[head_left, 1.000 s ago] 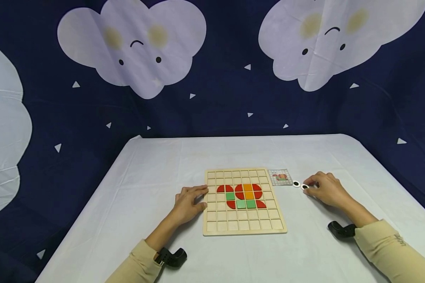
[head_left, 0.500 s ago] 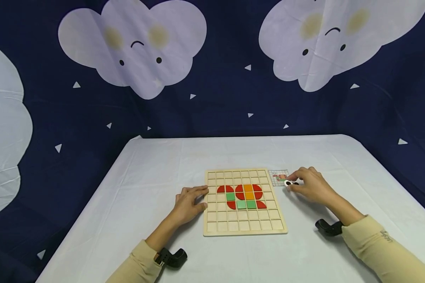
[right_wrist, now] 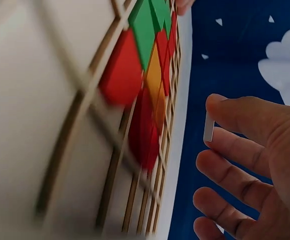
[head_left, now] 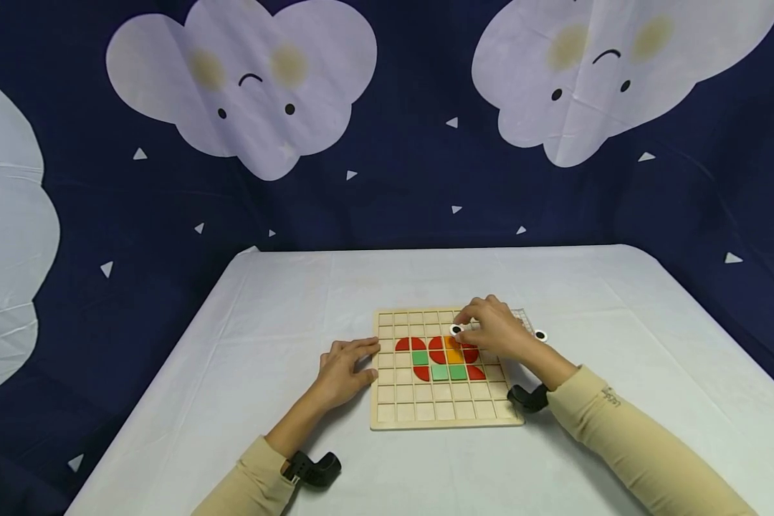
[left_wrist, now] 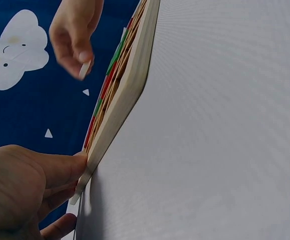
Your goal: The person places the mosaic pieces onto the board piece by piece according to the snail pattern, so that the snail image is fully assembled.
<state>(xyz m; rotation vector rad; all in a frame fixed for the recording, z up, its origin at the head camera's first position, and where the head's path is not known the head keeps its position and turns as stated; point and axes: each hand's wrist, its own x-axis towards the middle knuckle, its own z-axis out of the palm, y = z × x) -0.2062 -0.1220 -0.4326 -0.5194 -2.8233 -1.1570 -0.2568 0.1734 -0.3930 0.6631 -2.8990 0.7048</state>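
A wooden grid board (head_left: 405, 393) lies flat on the table, holding red, green (head_left: 439, 373) and orange (head_left: 454, 355) pieces in its middle cells. My left hand (head_left: 343, 374) rests at the board's left edge, fingertips and thumb touching the rim. Above the board's upper part, my right hand (head_left: 498, 331) pinches a white round eye piece (head_left: 456, 330) with a black centre between thumb and index finger. Seen edge-on in the right wrist view, that thin eye piece (right_wrist: 209, 127) is apart from the board. Part of the red pieces is hidden behind the right hand.
A second eye piece (head_left: 540, 335) lies on the white table (head_left: 593, 287) right of the board. Beside it, a small printed pattern card (head_left: 522, 315) is mostly hidden by my right hand. A dark blue cloth (head_left: 419, 186) with clouds hangs behind the table.
My right hand picked up one eye piece from the table at the right and carried it left over the board. The left hand and the board stay in place.
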